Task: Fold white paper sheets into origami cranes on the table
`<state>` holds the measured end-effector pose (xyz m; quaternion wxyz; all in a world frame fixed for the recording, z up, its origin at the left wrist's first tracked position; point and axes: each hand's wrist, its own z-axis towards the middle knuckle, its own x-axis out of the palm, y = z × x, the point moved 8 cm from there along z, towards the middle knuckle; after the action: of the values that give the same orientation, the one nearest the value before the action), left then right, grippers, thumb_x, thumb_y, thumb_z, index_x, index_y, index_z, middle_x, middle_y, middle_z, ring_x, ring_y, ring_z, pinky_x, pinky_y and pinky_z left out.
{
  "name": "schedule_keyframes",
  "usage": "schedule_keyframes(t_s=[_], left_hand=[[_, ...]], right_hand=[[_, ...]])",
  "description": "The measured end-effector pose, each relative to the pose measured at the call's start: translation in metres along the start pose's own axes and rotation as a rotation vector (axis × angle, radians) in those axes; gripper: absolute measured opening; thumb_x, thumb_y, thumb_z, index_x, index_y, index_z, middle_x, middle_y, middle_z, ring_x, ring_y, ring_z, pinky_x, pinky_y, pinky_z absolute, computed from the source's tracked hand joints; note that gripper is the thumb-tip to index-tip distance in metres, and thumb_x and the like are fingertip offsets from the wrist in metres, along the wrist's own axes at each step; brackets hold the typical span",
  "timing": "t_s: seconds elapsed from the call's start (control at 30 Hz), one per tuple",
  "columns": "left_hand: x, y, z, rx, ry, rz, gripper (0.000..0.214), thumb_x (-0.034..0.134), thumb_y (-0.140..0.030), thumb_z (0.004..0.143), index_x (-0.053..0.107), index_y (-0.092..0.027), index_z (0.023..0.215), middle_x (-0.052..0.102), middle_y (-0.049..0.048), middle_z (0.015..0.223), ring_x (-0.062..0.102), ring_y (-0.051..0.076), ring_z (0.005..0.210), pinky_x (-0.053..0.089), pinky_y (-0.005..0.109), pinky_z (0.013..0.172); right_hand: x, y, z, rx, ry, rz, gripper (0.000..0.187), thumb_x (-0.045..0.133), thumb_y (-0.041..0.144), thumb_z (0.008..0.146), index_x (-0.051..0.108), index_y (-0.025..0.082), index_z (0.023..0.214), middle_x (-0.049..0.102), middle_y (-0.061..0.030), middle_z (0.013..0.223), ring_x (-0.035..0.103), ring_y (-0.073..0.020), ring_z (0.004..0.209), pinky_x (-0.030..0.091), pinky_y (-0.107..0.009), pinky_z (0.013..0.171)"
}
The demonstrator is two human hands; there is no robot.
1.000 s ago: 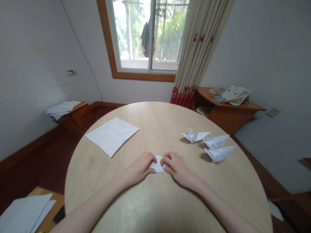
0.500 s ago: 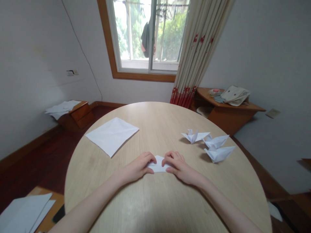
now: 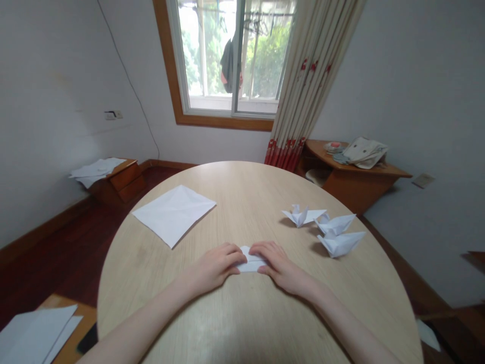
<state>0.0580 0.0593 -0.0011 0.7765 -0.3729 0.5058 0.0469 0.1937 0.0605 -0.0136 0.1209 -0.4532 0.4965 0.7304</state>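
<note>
A small folded piece of white paper (image 3: 249, 265) lies on the round table, its two sides covered by my fingers. My left hand (image 3: 224, 263) grips its left side, thumb at the near edge and fingers on top. On the right side my right hand (image 3: 276, 263) holds it the same way, fingers curled over the paper. Farther right stand three folded paper cranes (image 3: 341, 243), close together with wings spread. A creased square sheet of white paper (image 3: 175, 214) rests flat at the left.
The round wooden table (image 3: 242, 323) fills the middle. White sheets (image 3: 38, 331) lie on a lower surface at bottom left, and more papers (image 3: 97, 169) on a small cabinet (image 3: 127, 179). A corner desk (image 3: 364, 184) with a cloth bag (image 3: 366, 151) stands behind right, beside the curtain (image 3: 299, 91).
My fingers have shifted over the folded paper, with the right fingers reaching more to the left across its top. The cranes and the square sheet stay where they were.
</note>
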Motion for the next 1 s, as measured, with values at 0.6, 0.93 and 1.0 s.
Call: schedule_keyframes(t_s=[0.6, 0.93, 1.0], left_hand=[[0.004, -0.008, -0.002, 0.079, -0.015, 0.359, 0.039, 0.043, -0.006, 0.092, 0.06, -0.024, 0.122, 0.059, 0.0085, 0.124, 0.054, 0.024, 0.111, 0.046, 0.041, 0.092], [-0.005, -0.016, 0.0, 0.036, -0.082, 0.441, 0.03, 0.055, -0.015, 0.085, 0.065, -0.022, 0.112, 0.057, 0.0108, 0.124, 0.049, 0.028, 0.113, 0.036, 0.048, 0.101], [-0.007, -0.017, 0.0, 0.008, -0.091, 0.447, 0.03, 0.054, -0.016, 0.083, 0.067, -0.022, 0.11, 0.057, 0.0101, 0.124, 0.049, 0.028, 0.112, 0.036, 0.048, 0.101]], right_hand=[[0.004, 0.02, -0.004, -0.061, -0.029, -0.293, 0.041, 0.048, 0.021, 0.095, 0.05, 0.02, 0.136, 0.049, -0.0089, 0.143, 0.043, -0.0236, 0.131, 0.039, -0.046, 0.106], [0.012, 0.029, -0.006, -0.146, -0.058, -0.486, 0.042, 0.05, 0.036, 0.095, 0.057, 0.012, 0.129, 0.057, -0.0167, 0.133, 0.052, -0.0303, 0.124, 0.043, -0.049, 0.101], [0.01, 0.031, -0.006, -0.147, -0.081, -0.472, 0.041, 0.049, 0.036, 0.096, 0.058, 0.013, 0.129, 0.058, -0.0158, 0.133, 0.054, -0.0299, 0.122, 0.045, -0.048, 0.1]])
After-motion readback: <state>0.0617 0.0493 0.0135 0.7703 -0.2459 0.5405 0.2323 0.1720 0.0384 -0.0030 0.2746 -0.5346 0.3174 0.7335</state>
